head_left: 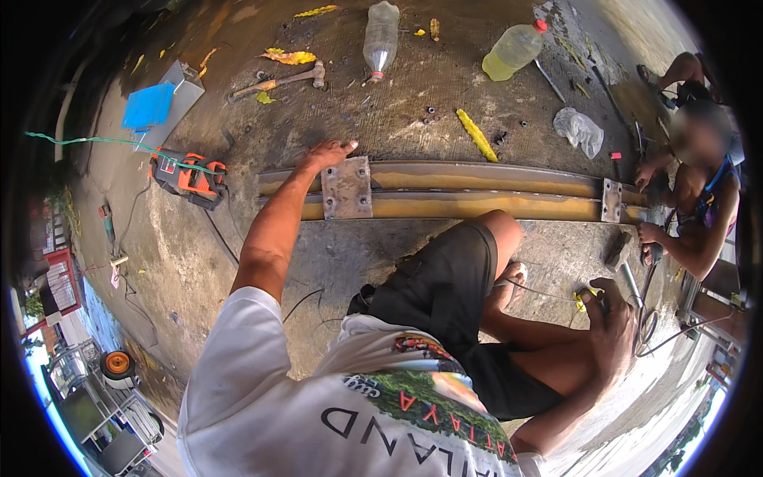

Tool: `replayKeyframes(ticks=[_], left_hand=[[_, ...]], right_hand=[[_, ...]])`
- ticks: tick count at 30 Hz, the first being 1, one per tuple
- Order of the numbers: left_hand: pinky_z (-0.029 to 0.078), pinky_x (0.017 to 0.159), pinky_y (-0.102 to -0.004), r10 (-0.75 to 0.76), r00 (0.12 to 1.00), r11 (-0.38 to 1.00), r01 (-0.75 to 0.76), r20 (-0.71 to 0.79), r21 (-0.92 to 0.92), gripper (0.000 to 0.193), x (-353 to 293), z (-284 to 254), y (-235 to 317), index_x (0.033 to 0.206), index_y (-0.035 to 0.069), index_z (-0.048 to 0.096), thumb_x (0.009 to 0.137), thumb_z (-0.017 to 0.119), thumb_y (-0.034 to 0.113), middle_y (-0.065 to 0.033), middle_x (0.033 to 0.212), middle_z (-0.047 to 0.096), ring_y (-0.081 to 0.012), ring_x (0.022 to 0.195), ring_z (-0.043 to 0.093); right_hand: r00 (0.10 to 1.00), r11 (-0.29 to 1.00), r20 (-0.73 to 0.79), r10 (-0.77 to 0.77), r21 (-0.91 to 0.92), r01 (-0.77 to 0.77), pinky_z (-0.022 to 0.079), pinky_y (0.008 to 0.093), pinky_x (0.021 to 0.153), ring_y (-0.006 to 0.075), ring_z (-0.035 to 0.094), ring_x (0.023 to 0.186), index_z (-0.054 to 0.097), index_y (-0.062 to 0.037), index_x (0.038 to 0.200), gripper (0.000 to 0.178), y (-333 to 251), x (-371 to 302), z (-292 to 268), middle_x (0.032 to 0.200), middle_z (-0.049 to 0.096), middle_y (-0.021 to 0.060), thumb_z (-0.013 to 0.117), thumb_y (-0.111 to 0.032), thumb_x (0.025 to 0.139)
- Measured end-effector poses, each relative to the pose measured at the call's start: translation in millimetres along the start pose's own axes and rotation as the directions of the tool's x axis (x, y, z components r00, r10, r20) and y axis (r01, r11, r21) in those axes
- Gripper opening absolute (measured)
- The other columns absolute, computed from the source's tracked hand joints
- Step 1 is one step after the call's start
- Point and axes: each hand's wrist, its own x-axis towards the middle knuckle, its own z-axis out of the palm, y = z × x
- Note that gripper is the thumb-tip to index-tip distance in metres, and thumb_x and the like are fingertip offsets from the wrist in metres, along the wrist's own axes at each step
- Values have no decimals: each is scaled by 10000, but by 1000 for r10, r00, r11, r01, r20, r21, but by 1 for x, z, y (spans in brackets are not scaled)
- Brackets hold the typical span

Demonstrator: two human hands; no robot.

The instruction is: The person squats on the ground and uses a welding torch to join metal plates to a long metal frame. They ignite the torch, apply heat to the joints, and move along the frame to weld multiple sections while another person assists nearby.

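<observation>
My left hand [330, 153] rests with its fingers stretched out at the far edge of two long, parallel steel bars [445, 204], beside a squarish metal plate [346, 189] with bolts or holes near its corners. The plate lies across both bars. At the lower right, my right hand [610, 326] is raised near my bent knee with curled fingers. A small yellow piece [583, 300] shows at its fingertips, with a thin dark wire or rod running left from it; what the hand holds is unclear. A smaller plate [611, 200] spans the bars' right end.
Another person [703, 179] crouches at the right, hands near the bars' end. Beyond the bars lie a hammer [286, 79], two plastic bottles [381, 40] [513, 52] and a clear plastic bag [579, 131]. An orange-and-black machine [189, 176] with cables stands left; a grinder-like tool [107, 222] lies farther left.
</observation>
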Motion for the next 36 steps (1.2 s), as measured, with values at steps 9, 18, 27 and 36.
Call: replayKeyframes(ticks=[9, 18, 27, 36], left_hand=[[296, 1188, -441, 59, 998, 998, -59, -4, 2, 889, 30, 13, -20, 1458, -34, 449, 954, 431, 698, -228, 1535, 414, -345, 1443, 376], [412, 1062, -503, 71, 997, 978, -62, -35, 201, 863, 37, 4, -5, 1236, -62, 645, 943, 408, 714, -309, 1299, 586, -460, 1245, 535], [464, 961, -503, 615, 731, 781, -617, -296, 99, 625, -60, -19, 138, 1183, -71, 636, 1006, 507, 515, -279, 1166, 640, -441, 1125, 598], [247, 1138, -612, 925, 87, -11, -967, 369, 255, 662, -193, 84, 259, 1328, 34, 606, 917, 617, 553, -222, 1422, 519, -397, 1452, 311]], right_hand=[[997, 999, -76, 20, -43, -23, 506, 484, 760, 396, 675, 818, 655, -76, 1073, 295, 5, -2, 0, 810, 691, 199, 685, -322, 914], [995, 997, -61, 80, -12, -81, 513, 472, 759, 379, 680, 851, 673, -86, 1081, 357, 13, -19, -8, 838, 697, 182, 684, -394, 900], [991, 997, -120, -57, 41, 62, 518, 484, 767, 386, 671, 896, 605, -51, 1107, 344, 7, -29, -2, 912, 673, 166, 692, -294, 880], [937, 927, -15, -348, 146, 346, 556, 475, 694, 397, 690, 802, 596, 0, 1111, 322, -8, -22, 7, 819, 675, 171, 667, -203, 871]])
